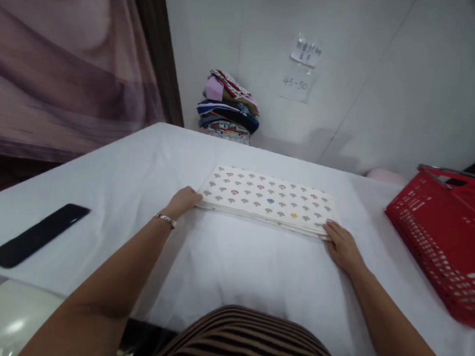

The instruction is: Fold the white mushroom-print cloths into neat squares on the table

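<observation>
A white cloth [256, 197] printed with small grey, red, blue and yellow mushrooms lies folded into a long flat rectangle on the white-covered table [247, 262]. Its layers show along the near edge. My left hand [185, 200], with a metal bracelet at the wrist, pinches the near left corner. At the near right corner my right hand [343, 246] grips the edge, fingers on top and thumb at the near side.
A black phone-like slab [37, 235] lies at the table's left. On the right stands a red plastic basket [435, 245]. Behind the far edge rises a stack of folded fabrics [229, 108] against the wall. A pinkish curtain [64, 63] hangs at left.
</observation>
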The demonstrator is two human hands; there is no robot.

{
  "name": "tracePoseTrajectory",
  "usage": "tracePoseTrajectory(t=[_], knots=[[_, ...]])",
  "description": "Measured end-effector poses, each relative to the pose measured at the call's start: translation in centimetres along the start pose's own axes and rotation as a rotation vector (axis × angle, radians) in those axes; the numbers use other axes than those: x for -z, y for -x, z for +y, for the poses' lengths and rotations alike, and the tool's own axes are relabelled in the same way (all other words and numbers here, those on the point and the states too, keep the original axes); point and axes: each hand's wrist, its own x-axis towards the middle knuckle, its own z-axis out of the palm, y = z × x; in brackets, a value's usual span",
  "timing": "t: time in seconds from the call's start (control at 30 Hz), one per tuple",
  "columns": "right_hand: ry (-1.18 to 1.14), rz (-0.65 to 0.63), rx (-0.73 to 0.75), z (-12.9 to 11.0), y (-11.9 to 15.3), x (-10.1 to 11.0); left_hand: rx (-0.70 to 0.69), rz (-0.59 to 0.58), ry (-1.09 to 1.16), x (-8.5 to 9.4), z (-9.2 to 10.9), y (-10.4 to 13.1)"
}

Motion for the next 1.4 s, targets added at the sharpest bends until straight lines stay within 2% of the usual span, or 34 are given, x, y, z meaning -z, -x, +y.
tracePoseTrajectory(t=[0.1, 0.27, 0.5, 0.63, 0.7, 0.77, 0.83, 0.87, 0.93, 1.0, 1.1, 1.2, 1.3, 1.4], knots=[[0.002, -0.004, -0.003, 0.9, 0.3, 0.4, 0.023, 0.067, 0.107, -0.6, -0.6, -0.5], [0.009, -0.001, -0.034, 1.5, 0.2, 0.7, 0.020, 0.102, 0.258, -1.2, -1.4, -1.0], [-0.087, -0.065, -0.085, 1.1, 0.3, 0.9, 0.003, 0.116, 0.012, -1.1, -1.1, -0.2], [-0.192, -0.155, -0.163, 0.6, 0.2, 1.9, 0.010, 0.067, -0.073, -0.6, -0.7, 0.2], [-0.242, -0.177, -0.198, 0.1, -0.4, 2.5, -0.029, 0.096, -0.150, -0.4, -0.1, 0.8], [-0.273, -0.140, -0.203, -0.5, -1.4, 3.0, -0.161, 0.218, -0.238, -0.7, 1.1, 1.6], [-0.289, -0.070, -0.161, -1.4, -2.7, 3.2, -0.380, 0.332, -0.267, -1.8, 3.1, 2.6], [-0.298, -0.051, -0.119, -1.8, -3.3, 3.3, -0.514, 0.334, -0.242, -2.6, 4.4, 3.1], [-0.323, -0.057, -0.023, -2.5, -4.5, 3.1, -0.780, 0.224, -0.164, -4.8, 7.2, 4.1], [-0.342, -0.077, 0.036, -2.8, -5.2, 2.8, -0.962, 0.110, -0.108, -7.2, 10.1, 4.9], [-0.361, -0.066, 0.027, -2.8, -5.6, 2.3, -1.096, 0.035, -0.035, -10.4, 13.7, 5.6], [-0.390, -0.044, 0.001, -2.6, -5.5, 1.9, -1.160, -0.043, -0.028, -12.3, 15.9, 5.7], [-0.381, 0.005, 0.010, -2.7, -5.1, 2.0, -1.161, -0.079, -0.057, -13.1, 16.7, 5.5], [-0.318, 0.059, 0.014, -2.8, -4.2, 2.1, -1.148, -0.088, -0.043, -13.3, 16.6, 5.4]])
